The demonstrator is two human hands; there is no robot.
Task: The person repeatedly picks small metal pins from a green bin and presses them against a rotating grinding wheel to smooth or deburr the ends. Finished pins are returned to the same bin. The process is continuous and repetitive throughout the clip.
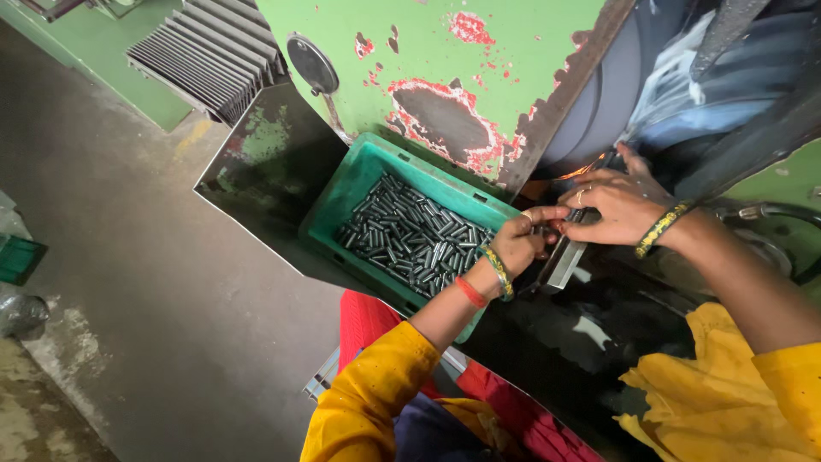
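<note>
My left hand is closed in a pinch at the right rim of a green plastic crate that holds several small dark metal pins. Whatever sits between its fingertips is too small to make out. My right hand rests just to the right, fingers curled over a narrow grey metal rail that leads toward the machine's dark wheel. Both wrists wear bangles, and the two hands almost touch above the rail.
A green machine body with chipped red-brown paint stands behind the crate. A dark metal tray lies under the crate. Grey ribbed bellows are at top left. Concrete floor spreads to the left, with a small green box at the edge.
</note>
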